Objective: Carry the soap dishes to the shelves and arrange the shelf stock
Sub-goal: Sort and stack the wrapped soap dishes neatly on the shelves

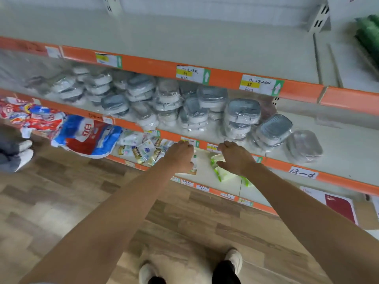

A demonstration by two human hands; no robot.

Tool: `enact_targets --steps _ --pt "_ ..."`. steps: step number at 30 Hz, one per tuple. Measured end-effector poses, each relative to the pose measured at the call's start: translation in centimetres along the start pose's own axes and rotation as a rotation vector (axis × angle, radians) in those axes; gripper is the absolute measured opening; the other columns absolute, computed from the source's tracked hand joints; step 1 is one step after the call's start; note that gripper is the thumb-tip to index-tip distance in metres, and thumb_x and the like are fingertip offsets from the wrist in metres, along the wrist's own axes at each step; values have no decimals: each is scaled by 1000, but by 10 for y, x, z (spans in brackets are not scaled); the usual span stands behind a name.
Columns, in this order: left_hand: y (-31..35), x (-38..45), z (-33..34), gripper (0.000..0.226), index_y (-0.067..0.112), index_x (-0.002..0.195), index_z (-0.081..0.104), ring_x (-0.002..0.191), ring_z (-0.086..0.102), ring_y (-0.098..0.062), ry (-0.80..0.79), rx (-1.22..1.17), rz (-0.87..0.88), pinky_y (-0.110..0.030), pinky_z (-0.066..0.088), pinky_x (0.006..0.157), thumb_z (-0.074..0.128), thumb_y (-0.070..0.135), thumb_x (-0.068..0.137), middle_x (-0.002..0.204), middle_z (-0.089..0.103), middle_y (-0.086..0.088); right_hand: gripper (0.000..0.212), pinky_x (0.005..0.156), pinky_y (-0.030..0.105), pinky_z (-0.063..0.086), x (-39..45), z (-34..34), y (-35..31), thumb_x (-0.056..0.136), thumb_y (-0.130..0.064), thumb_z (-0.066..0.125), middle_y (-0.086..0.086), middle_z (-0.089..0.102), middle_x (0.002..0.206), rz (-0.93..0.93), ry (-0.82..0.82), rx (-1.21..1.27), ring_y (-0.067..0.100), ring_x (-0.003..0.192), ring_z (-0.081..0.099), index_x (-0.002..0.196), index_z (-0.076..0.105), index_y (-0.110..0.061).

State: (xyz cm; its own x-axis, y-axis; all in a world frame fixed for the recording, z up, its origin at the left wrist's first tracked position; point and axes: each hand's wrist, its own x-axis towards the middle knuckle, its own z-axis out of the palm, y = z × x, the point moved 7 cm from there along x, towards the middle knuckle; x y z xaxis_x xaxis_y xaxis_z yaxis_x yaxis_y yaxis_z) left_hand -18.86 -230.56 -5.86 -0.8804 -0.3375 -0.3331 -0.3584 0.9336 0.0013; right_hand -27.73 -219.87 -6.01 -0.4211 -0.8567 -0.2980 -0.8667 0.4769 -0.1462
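Several grey and white soap dishes (242, 112), each wrapped in clear plastic, stand in stacks along the middle shelf (348, 144). A single dish (304, 146) lies flat at the right end of the row. Both my arms reach forward to the orange front edge of that shelf. My left hand (180, 155) is curled with its fingers bent, over small packets on the shelf below. My right hand (235, 157) hangs just right of it, fingers bent downward, above a green and white packet (220, 173). Neither hand visibly holds a dish.
The top shelf (184, 37) is bare apart from green items (369, 35) at far right. Blue, red and white bags (86, 136) overhang the lower shelf at left, with small packets (141, 150) beside them. Another person's grey-trousered legs and white shoes (20, 154) stand at far left.
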Motion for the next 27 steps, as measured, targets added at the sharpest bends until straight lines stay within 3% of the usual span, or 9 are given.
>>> enact_targets --steps 13,21,27 --pt "-247 -123 7 39 0 123 50 119 46 -31 112 -159 -162 -39 42 96 56 21 91 126 51 -15 49 98 37 40 73 -20 -244 93 -32 55 12 44 133 -28 66 62 29 126 41 134 40 -7" --pt "-341 -132 33 41 0 124 49 115 48 -28 80 -249 -227 -35 42 88 58 20 90 123 51 -14 47 96 36 41 136 -18 -326 93 -30 56 11 46 131 -78 62 92 28 123 43 131 42 -7" --pt "-418 -95 26 41 0 122 52 117 49 -29 94 -182 -231 -38 45 93 59 24 91 125 53 -13 50 100 38 40 225 -23 -361 93 -29 55 11 44 133 -82 87 146 27 126 40 134 40 -6"
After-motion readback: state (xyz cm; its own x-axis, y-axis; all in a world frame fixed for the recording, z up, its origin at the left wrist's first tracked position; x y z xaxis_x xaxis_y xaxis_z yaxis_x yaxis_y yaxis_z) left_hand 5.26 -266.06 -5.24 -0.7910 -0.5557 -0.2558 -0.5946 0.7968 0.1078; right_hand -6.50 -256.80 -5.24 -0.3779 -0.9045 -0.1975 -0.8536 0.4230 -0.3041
